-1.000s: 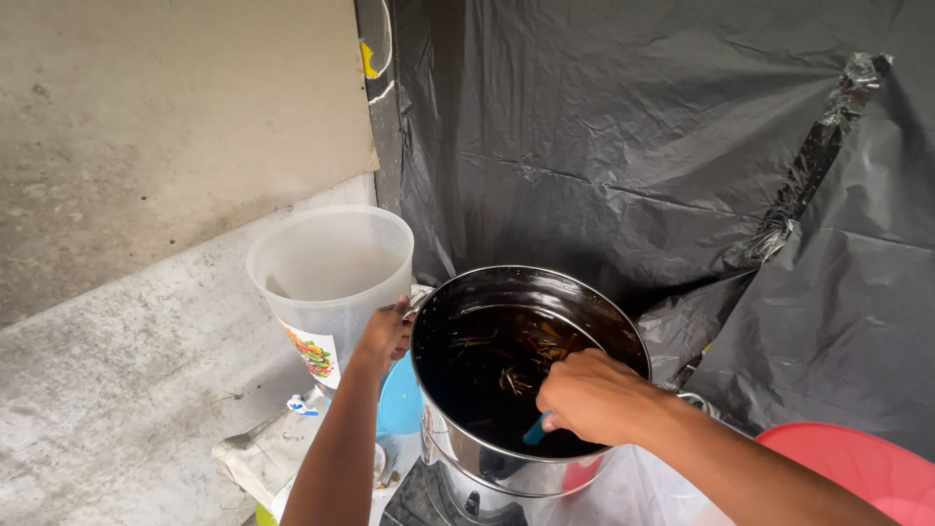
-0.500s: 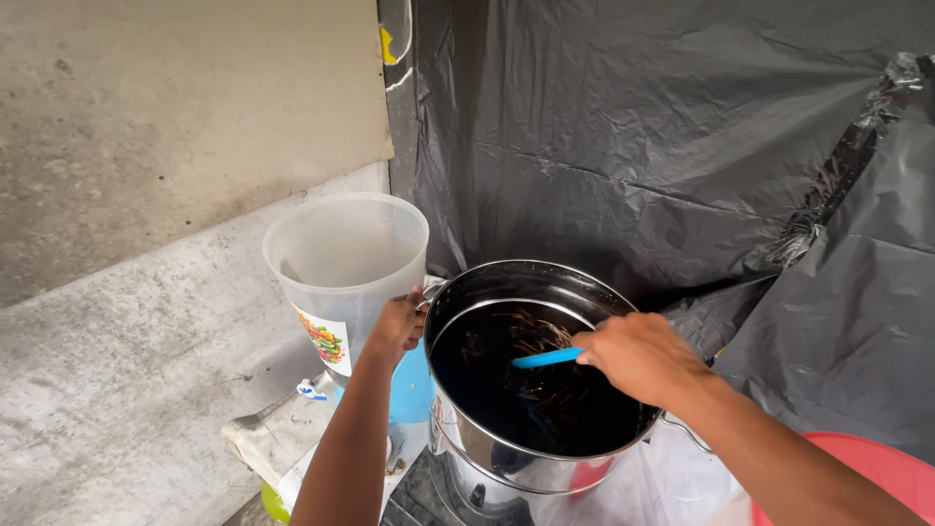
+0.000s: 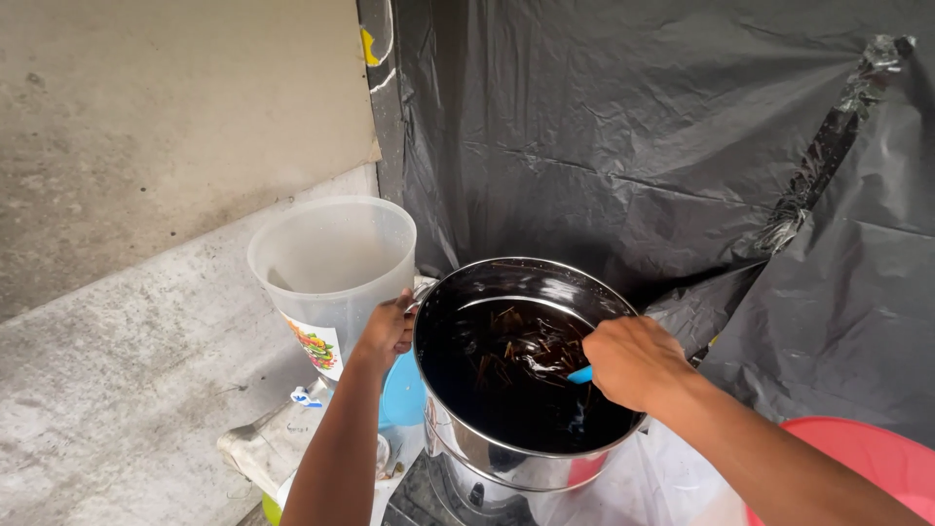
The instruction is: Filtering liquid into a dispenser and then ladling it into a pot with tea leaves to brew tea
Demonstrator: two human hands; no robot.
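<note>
1. The left hand point(image 3: 388, 331) holds the translucent plastic jug point(image 3: 333, 268), with its grip pressed around the jug's side nearest the steel pot point(image 3: 526, 375). The jug stands upright, mouth up, and looks empty. Held this way, its rim stays level and close to the pot rim.
2. The right hand point(image 3: 633, 362) is closed around the blue handle point(image 3: 580, 374) of a utensil. Only a short blue stub shows past the fingers; the working end is hidden in the dark liquid point(image 3: 516, 390).
3. The pot stands between the 2 hands, filled with dark liquid and thin floating strands. It appears to rest on a second steel vessel point(image 3: 477, 487); the contact is partly hidden.
4. Jug wall and pot rim sit just beside each other; whether they touch cannot be told.
5. Black plastic sheeting point(image 3: 633, 146) hangs close behind the pot, limiting room to the rear and right. A red basin point(image 3: 867, 468) sits at lower right, near the right forearm.
6. The concrete ledge point(image 3: 117, 390) and wall point(image 3: 175, 107) lie open on the left, giving the jug free room there.
</note>
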